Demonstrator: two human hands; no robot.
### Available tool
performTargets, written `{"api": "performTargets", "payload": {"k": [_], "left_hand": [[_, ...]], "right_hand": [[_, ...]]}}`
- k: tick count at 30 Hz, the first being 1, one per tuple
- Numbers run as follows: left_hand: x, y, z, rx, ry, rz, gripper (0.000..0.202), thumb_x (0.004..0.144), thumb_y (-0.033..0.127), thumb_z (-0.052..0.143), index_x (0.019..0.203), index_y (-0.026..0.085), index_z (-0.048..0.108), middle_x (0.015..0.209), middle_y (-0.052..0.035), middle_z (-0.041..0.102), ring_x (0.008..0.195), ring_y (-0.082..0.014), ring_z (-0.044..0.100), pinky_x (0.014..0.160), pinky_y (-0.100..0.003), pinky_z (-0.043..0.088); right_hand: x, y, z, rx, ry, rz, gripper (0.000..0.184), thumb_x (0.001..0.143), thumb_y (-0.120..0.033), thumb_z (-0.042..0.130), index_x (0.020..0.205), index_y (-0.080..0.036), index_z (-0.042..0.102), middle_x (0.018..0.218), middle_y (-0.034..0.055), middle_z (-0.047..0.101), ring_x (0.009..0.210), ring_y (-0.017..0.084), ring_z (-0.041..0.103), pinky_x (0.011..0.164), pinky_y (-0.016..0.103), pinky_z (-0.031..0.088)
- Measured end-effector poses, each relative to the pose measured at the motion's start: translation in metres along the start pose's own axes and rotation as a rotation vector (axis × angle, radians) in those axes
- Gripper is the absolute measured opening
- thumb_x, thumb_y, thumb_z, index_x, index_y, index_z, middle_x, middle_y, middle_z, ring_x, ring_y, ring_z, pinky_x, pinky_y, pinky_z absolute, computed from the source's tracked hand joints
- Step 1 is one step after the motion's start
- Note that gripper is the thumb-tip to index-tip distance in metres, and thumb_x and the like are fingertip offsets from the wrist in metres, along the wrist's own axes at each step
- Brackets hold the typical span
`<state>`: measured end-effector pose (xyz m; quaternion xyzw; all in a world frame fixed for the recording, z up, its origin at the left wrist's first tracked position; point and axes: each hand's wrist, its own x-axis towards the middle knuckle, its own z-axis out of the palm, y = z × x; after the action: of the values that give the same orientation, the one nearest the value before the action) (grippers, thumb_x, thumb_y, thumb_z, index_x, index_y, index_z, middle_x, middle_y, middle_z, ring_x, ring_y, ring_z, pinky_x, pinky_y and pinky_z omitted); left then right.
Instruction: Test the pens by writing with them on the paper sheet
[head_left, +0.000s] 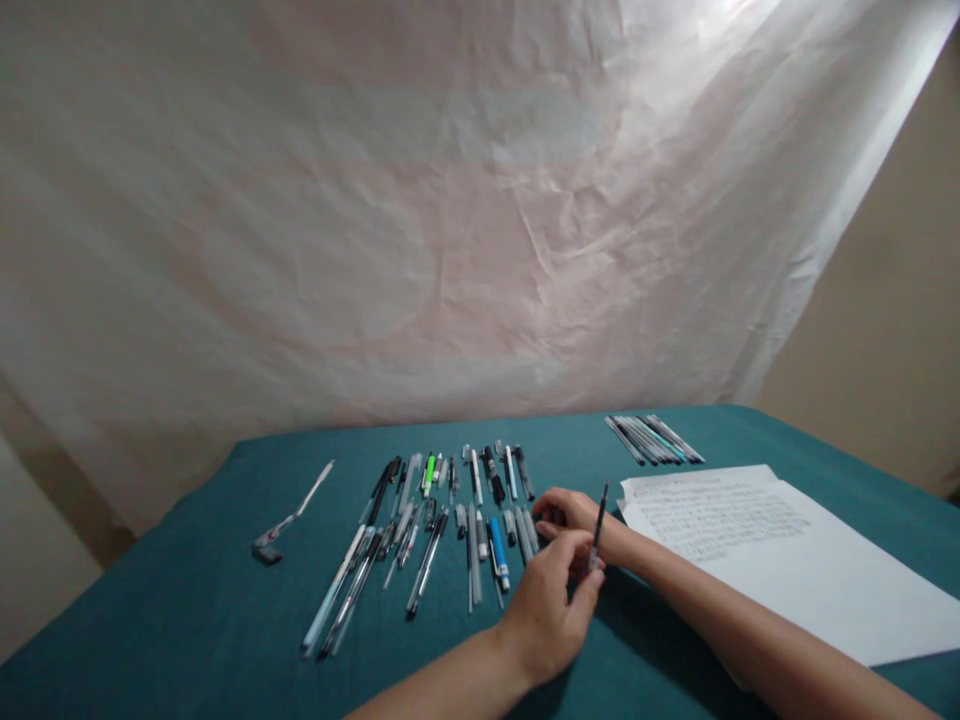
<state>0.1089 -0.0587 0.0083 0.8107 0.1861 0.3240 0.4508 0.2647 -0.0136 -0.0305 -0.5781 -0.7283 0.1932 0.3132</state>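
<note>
My left hand (551, 605) is closed in a pinch on a thin, dark pen refill (601, 522), which points upward and tilts slightly right. Just beyond it, my right hand (571, 514) rests low over the table with curled fingers, beside the clear pen barrels (523, 532). What those fingers grip, if anything, is hidden. Left of both hands lie a blue pen piece (498, 552), several pen caps, and more clear barrels. Further left are long pens (427, 562) and a light-coloured pen (334, 587), with a bright green piece (428, 474) behind them.
A row of thin refills (654, 439) lies at the back right of the green-covered table (187, 600). Handwritten paper sheets (810, 570) lie under and beyond my right forearm. At the left are a crumpled strip (304, 503) and a small dark piece (267, 552). A pale sheet (480, 250) hangs behind.
</note>
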Motion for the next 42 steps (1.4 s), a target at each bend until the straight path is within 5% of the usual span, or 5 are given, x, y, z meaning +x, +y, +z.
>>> {"api": "performTargets", "payload": {"k": [12, 21, 26, 33, 42], "left_hand": [[0.002, -0.003, 0.001, -0.056, -0.004, -0.019, 0.026, 0.082, 0.02, 0.044, 0.107, 0.016, 0.042, 0.093, -0.0065, 0.056, 0.085, -0.0147, 0.055, 0.079, -0.028, 0.043], [0.005, -0.005, 0.001, -0.087, 0.001, -0.037, 0.022, 0.083, 0.022, 0.043, 0.104, 0.017, 0.043, 0.092, -0.0055, 0.055, 0.084, -0.0138, 0.055, 0.079, -0.028, 0.043], [0.006, -0.005, 0.002, -0.088, 0.01, -0.066, 0.023, 0.083, 0.023, 0.043, 0.105, 0.018, 0.043, 0.091, -0.0051, 0.056, 0.083, -0.0138, 0.055, 0.077, -0.028, 0.043], [0.006, -0.003, 0.0, -0.065, 0.004, -0.063, 0.022, 0.083, 0.026, 0.043, 0.103, 0.017, 0.044, 0.089, -0.0057, 0.057, 0.082, -0.0143, 0.055, 0.076, -0.028, 0.042], [0.005, -0.004, 0.0, -0.036, 0.002, -0.078, 0.025, 0.084, 0.031, 0.041, 0.105, 0.018, 0.043, 0.089, -0.0058, 0.056, 0.08, -0.0143, 0.056, 0.067, -0.025, 0.044]], "right_hand": [[-0.008, -0.009, -0.007, 0.038, 0.023, -0.103, 0.014, 0.07, -0.022, 0.055, 0.08, -0.014, 0.062, 0.074, 0.0032, 0.059, 0.065, 0.015, 0.054, 0.058, 0.024, 0.042], [-0.005, -0.001, -0.01, 0.367, 0.011, 0.113, 0.015, 0.068, -0.026, 0.059, 0.072, -0.012, 0.059, 0.06, -0.0001, 0.059, 0.053, 0.01, 0.051, 0.048, 0.019, 0.038], [-0.001, -0.009, -0.051, 0.49, 0.141, 0.145, 0.019, 0.069, -0.031, 0.058, 0.074, -0.012, 0.057, 0.057, -0.0012, 0.056, 0.051, 0.009, 0.051, 0.048, 0.02, 0.04], [-0.02, -0.054, -0.128, 0.488, 0.295, 0.041, 0.023, 0.068, -0.035, 0.062, 0.078, -0.014, 0.059, 0.067, -0.0002, 0.057, 0.056, 0.008, 0.05, 0.052, 0.02, 0.041], [-0.031, -0.071, -0.132, 0.327, 0.237, -0.036, 0.023, 0.071, -0.035, 0.06, 0.08, -0.013, 0.059, 0.066, 0.0006, 0.056, 0.055, 0.008, 0.049, 0.049, 0.02, 0.041]]}}
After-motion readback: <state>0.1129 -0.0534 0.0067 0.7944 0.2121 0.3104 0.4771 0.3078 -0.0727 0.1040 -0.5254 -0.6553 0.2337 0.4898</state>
